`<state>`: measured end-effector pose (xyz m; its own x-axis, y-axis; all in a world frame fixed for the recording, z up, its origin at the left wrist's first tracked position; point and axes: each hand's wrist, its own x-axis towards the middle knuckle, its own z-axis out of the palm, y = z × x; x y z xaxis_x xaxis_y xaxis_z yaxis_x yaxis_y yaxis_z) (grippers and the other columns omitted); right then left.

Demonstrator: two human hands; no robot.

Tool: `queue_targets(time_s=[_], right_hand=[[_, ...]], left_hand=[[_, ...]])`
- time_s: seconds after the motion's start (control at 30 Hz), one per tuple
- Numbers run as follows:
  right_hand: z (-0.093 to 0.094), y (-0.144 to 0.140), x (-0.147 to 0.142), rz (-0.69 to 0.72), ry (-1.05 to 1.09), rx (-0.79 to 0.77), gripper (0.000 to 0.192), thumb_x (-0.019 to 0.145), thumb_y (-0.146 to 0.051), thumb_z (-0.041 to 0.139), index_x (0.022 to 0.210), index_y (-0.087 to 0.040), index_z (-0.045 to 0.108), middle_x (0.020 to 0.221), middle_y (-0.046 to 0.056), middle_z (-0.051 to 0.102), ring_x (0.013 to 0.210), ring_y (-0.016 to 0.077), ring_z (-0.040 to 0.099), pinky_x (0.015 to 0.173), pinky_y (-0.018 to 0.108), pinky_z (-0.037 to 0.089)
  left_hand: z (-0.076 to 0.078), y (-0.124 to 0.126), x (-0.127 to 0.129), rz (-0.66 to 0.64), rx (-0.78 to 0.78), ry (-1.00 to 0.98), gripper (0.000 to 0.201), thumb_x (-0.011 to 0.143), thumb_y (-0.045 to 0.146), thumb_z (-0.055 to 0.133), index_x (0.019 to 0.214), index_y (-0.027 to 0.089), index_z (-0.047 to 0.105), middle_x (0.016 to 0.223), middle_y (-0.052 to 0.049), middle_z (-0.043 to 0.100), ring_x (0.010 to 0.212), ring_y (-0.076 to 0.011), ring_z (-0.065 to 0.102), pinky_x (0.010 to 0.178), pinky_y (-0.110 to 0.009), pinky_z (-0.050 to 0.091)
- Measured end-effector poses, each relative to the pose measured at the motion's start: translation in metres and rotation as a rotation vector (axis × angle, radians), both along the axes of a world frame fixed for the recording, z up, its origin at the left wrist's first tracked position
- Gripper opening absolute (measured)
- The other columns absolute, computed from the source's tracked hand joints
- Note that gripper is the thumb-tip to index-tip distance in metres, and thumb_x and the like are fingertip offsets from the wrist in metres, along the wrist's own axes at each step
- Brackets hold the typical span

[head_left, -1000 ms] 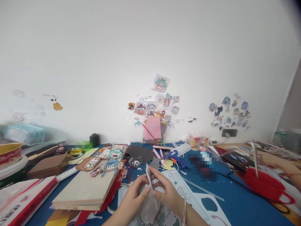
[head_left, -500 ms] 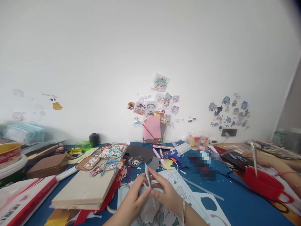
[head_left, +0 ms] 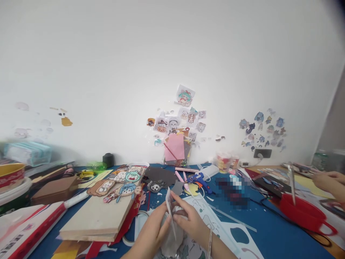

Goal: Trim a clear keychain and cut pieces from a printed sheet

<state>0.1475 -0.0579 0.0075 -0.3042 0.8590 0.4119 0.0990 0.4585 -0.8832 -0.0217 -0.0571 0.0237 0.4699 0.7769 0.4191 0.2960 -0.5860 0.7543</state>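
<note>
Between my two hands stands a thin white sheet of paper (head_left: 169,203), seen nearly edge-on. The fingers of my left hand (head_left: 155,225) pinch it from the left side. My right hand (head_left: 188,217), with a bracelet at the wrist, grips it from the right, thumb and fingertips against it. Below the hands lies a whitish, crumpled-looking piece (head_left: 171,241), partly hidden, and I cannot make out what it is. Under and right of my right hand are white sheets with printed cutout shapes (head_left: 208,216).
A thick book (head_left: 94,219) topped with cartoon paper cutouts (head_left: 126,190) lies left. Beyond my hands are a blue glue gun (head_left: 203,183) and black paper (head_left: 160,175). A red cup (head_left: 303,212) stands right, near another person's hand (head_left: 330,181). Cutouts hang on the wall.
My fingers have shifted slightly on the paper, which stays upright between them. At the right, the other person's hands have lifted back from the cutouts, uncovering a yellow sheet.
</note>
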Motion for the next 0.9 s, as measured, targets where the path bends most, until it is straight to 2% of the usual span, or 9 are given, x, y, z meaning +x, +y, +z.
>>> queue_targets(time_s=[0.07, 0.17, 0.23, 0.3, 0.43, 0.5, 0.57, 0.77, 0.9], right_hand=[[-0.002, 0.002, 0.001, -0.087, -0.029, 0.054, 0.056, 0.077, -0.04, 0.059, 0.129, -0.028, 0.042, 0.139, 0.005, 0.034, 0.119, 0.0273, 0.038, 0.091, 0.037, 0.04], [-0.006, 0.009, 0.002, -0.253, 0.068, 0.079, 0.048, 0.076, -0.042, 0.058, 0.12, -0.025, 0.051, 0.129, 0.009, 0.044, 0.103, 0.0247, 0.049, 0.082, 0.034, 0.044], [-0.008, 0.015, 0.002, -0.328, 0.215, 0.035, 0.048, 0.075, -0.045, 0.057, 0.116, -0.022, 0.051, 0.111, 0.01, 0.053, 0.083, 0.02, 0.055, 0.069, 0.03, 0.048], [-0.009, 0.018, 0.002, -0.356, 0.302, -0.03, 0.049, 0.074, -0.049, 0.057, 0.113, -0.019, 0.051, 0.086, 0.006, 0.057, 0.065, 0.0158, 0.054, 0.057, 0.027, 0.047], [-0.008, 0.019, 0.002, -0.309, 0.197, -0.109, 0.038, 0.072, -0.054, 0.055, 0.076, -0.017, 0.056, 0.053, -0.004, 0.047, 0.046, 0.0117, 0.048, 0.045, 0.023, 0.04], [-0.009, 0.018, 0.001, -0.256, 0.119, -0.12, 0.039, 0.072, -0.055, 0.055, 0.063, -0.018, 0.049, 0.045, -0.006, 0.045, 0.042, 0.0104, 0.047, 0.044, 0.022, 0.038], [-0.01, 0.018, 0.001, -0.216, 0.093, -0.143, 0.04, 0.072, -0.056, 0.054, 0.061, -0.018, 0.045, 0.04, -0.007, 0.044, 0.038, 0.0091, 0.046, 0.041, 0.02, 0.036], [-0.012, 0.017, -0.002, -0.058, 0.189, -0.255, 0.043, 0.068, -0.056, 0.06, 0.084, -0.017, 0.053, 0.043, -0.007, 0.049, 0.034, 0.0097, 0.047, 0.037, 0.019, 0.039], [-0.006, 0.009, -0.005, -0.052, 0.222, -0.307, 0.044, 0.075, -0.059, 0.05, 0.082, -0.017, 0.058, 0.043, -0.003, 0.052, 0.035, 0.0119, 0.049, 0.038, 0.022, 0.041]], left_hand=[[-0.003, 0.001, 0.001, 0.023, -0.021, -0.051, 0.043, 0.085, 0.041, 0.037, 0.122, 0.022, 0.048, 0.127, -0.006, 0.051, 0.119, -0.0222, 0.044, 0.101, -0.032, 0.032], [-0.011, 0.01, 0.002, 0.153, -0.072, -0.181, 0.043, 0.084, 0.044, 0.034, 0.114, 0.019, 0.054, 0.119, -0.007, 0.058, 0.114, -0.0213, 0.049, 0.098, -0.03, 0.036], [-0.015, 0.018, 0.001, 0.211, -0.078, -0.189, 0.041, 0.082, 0.045, 0.036, 0.106, 0.018, 0.058, 0.112, -0.007, 0.062, 0.109, -0.0223, 0.052, 0.095, -0.031, 0.039], [-0.015, 0.024, -0.001, 0.263, -0.086, -0.168, 0.039, 0.079, 0.046, 0.041, 0.099, 0.019, 0.06, 0.106, -0.007, 0.064, 0.106, -0.024, 0.054, 0.092, -0.033, 0.041], [-0.009, 0.027, -0.003, 0.34, -0.114, -0.184, 0.035, 0.073, 0.049, 0.045, 0.085, 0.02, 0.06, 0.091, -0.006, 0.067, 0.093, -0.025, 0.059, 0.085, -0.035, 0.045], [-0.005, 0.024, -0.003, 0.298, -0.114, -0.203, 0.034, 0.075, 0.049, 0.044, 0.078, 0.019, 0.058, 0.08, -0.005, 0.065, 0.082, -0.023, 0.06, 0.077, -0.033, 0.048], [-0.003, 0.023, -0.002, 0.236, -0.137, -0.24, 0.034, 0.076, 0.05, 0.044, 0.079, 0.018, 0.057, 0.073, -0.003, 0.063, 0.074, -0.0207, 0.059, 0.071, -0.031, 0.049], [-0.011, 0.027, 0.0, 0.031, -0.442, -0.341, 0.05, 0.073, 0.054, 0.049, 0.107, 0.018, 0.045, 0.089, -0.005, 0.061, 0.066, -0.019, 0.061, 0.05, -0.03, 0.052], [-0.015, 0.027, 0.001, -0.065, -0.478, -0.323, 0.056, 0.073, 0.054, 0.051, 0.113, 0.017, 0.041, 0.085, -0.004, 0.063, 0.054, -0.0159, 0.061, 0.041, -0.026, 0.049]])
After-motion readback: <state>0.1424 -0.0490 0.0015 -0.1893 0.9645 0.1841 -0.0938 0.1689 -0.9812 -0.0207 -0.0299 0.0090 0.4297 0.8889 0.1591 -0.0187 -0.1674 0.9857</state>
